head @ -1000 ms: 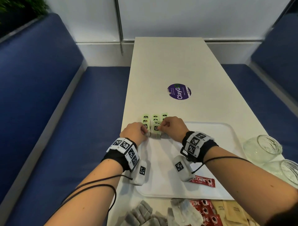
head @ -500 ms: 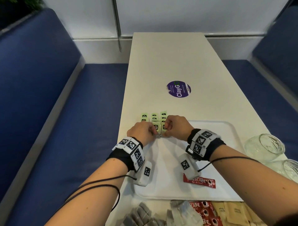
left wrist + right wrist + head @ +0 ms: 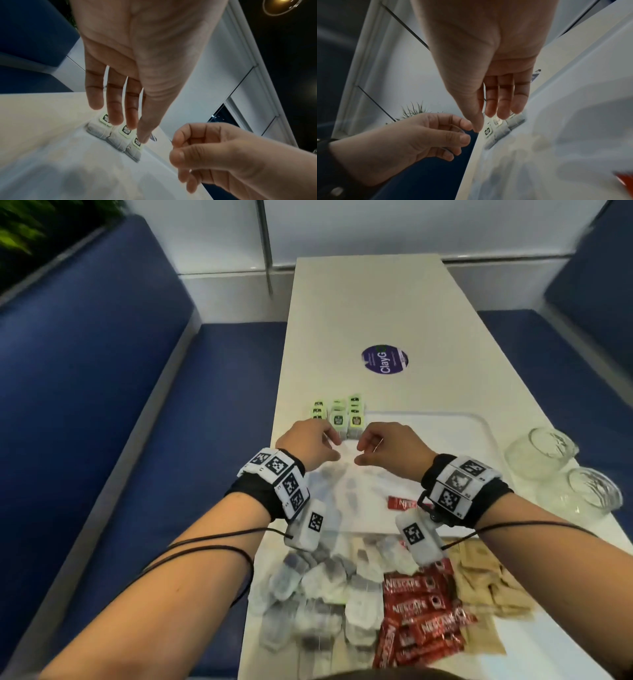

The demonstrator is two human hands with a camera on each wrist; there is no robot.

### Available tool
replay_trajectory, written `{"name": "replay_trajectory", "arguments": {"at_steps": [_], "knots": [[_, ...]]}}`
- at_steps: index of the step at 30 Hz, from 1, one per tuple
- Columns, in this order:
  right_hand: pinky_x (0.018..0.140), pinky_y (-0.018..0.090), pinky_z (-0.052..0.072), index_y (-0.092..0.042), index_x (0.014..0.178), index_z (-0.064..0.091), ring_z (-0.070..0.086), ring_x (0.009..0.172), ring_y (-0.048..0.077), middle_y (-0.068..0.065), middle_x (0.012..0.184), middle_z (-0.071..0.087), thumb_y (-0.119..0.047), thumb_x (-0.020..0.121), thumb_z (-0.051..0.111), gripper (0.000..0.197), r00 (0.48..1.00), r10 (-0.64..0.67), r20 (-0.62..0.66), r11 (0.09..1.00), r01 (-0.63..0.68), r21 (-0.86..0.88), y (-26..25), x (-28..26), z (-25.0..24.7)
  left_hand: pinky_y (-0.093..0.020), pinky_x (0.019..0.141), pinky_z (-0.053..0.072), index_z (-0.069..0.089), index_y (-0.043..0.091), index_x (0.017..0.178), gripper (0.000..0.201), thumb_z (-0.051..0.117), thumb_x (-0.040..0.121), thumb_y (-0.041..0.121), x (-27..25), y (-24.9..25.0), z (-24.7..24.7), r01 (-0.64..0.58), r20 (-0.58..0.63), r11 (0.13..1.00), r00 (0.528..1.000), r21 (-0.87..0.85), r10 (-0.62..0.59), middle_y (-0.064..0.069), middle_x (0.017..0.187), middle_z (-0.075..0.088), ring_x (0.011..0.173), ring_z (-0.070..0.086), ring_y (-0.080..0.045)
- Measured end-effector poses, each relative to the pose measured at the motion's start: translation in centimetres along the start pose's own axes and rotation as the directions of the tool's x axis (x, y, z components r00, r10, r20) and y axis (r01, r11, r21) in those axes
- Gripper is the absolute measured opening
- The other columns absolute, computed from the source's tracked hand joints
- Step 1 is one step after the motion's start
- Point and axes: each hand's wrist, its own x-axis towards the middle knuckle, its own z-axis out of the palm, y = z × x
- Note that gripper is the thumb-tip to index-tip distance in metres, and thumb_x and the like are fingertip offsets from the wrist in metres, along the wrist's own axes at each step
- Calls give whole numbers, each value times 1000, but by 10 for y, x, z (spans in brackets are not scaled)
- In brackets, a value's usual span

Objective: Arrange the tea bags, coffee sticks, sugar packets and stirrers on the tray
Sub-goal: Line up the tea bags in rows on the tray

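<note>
Rows of tea bags (image 3: 339,416) with green tags lie at the far left corner of the white tray (image 3: 445,440). My left hand (image 3: 329,445) and right hand (image 3: 364,450) hover side by side just short of them, fingers loosely curled, nothing held. In the left wrist view my fingertips (image 3: 120,119) hang just above the nearest row of tea bags (image 3: 118,134). One red coffee stick (image 3: 400,503) lies on the tray near my right wrist. Loose tea bags (image 3: 318,594), red coffee sticks (image 3: 421,611) and brown sugar packets (image 3: 489,587) are heaped on the table in front of the tray.
Two glass jars (image 3: 541,450) (image 3: 592,494) stand to the right of the tray. A purple sticker (image 3: 384,359) marks the table beyond it. Blue bench seats run along both sides, and the table's left edge is close to the tea bags.
Both hands have let go of the tea bags and drawn back a little toward me. The head view has tilted down and shows the heaps near me.
</note>
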Motion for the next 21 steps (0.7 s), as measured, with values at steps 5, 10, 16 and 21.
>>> {"name": "replay_trajectory", "arguments": {"at_steps": [5, 10, 16, 21], "knots": [[53, 6, 39, -19, 84, 67, 55, 63, 2, -8, 76, 65, -22, 75, 82, 17, 996, 28, 85, 999, -32, 42, 0, -64, 28, -28, 74, 46, 68, 28, 95, 21, 79, 78, 24, -61, -18, 9, 26, 56, 1000, 998, 9, -26, 11, 85, 66, 88, 61, -11], [54, 10, 42, -17, 85, 67, 57, 60, 1, -6, 79, 66, -20, 77, 79, 15, 995, 26, 100, 996, -34, 79, 3, -102, 51, -21, 67, 42, 63, 24, 114, 41, 81, 78, 24, -112, -44, 17, 93, 278, 991, 953, 100, -117, 5, 105, 65, 95, 61, -14], [62, 20, 45, -17, 81, 68, 59, 69, 5, -3, 80, 69, -20, 78, 78, 11, 997, 20, 68, 995, -27, 98, 7, -123, 62, -14, 63, 41, 56, 22, 126, 55, 80, 77, 12, -140, -61, 36, 143, 293, 989, 945, 39, -148, 2, 106, 66, 89, 60, -11], [70, 28, 49, -16, 83, 68, 59, 73, 7, -3, 83, 68, -20, 79, 77, 10, 999, 26, 33, 995, -29, 96, 9, -134, 56, -17, 58, 39, 65, 16, 102, 26, 78, 80, 20, -142, -58, 47, 193, 174, 981, 965, 35, -196, 7, 82, 59, 77, 57, -10]]}}
